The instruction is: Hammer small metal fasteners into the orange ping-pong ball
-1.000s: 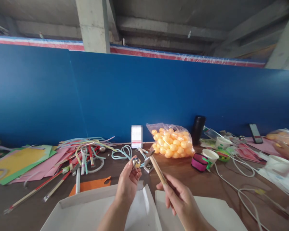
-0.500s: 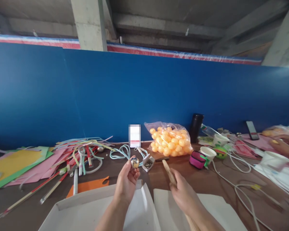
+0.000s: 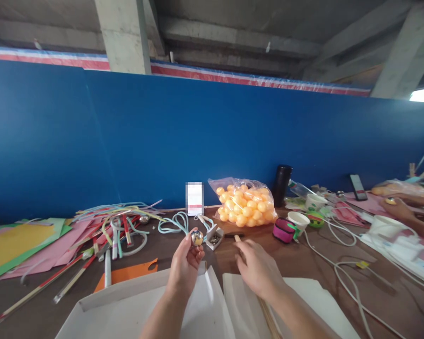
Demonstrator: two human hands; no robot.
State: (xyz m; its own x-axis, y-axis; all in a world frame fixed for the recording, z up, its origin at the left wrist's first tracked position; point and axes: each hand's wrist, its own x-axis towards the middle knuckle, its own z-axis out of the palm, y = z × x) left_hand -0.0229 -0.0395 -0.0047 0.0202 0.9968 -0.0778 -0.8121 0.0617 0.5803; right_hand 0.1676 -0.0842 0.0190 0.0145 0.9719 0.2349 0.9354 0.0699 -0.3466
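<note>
My left hand (image 3: 184, 263) is closed around a shiny silver ball (image 3: 197, 238), held up between thumb and fingers above a white cardboard tray (image 3: 134, 296). My right hand (image 3: 259, 268) is palm down over a wooden stick (image 3: 267, 318), its fingers loosely apart. The stick's far tip pokes out beyond the fingers, and its middle is hidden under the hand. Just past my hands stands a small open box (image 3: 215, 238) with small metal pieces inside. Pale cardboard (image 3: 311, 301) lies beneath my right forearm.
A clear bag of orange balls (image 3: 245, 205) sits against the blue partition (image 3: 212, 132). Tubes, sticks and coloured paper (image 3: 28, 242) crowd the left. On the right are a pink pouch (image 3: 283, 230), paper cup (image 3: 298, 221), white cables (image 3: 353, 289) and another person's hand (image 3: 397, 209).
My right hand has turned palm down and loosened over the stick, which now lies lower. My left hand still holds the silver ball. The view has shifted slightly to the right.
</note>
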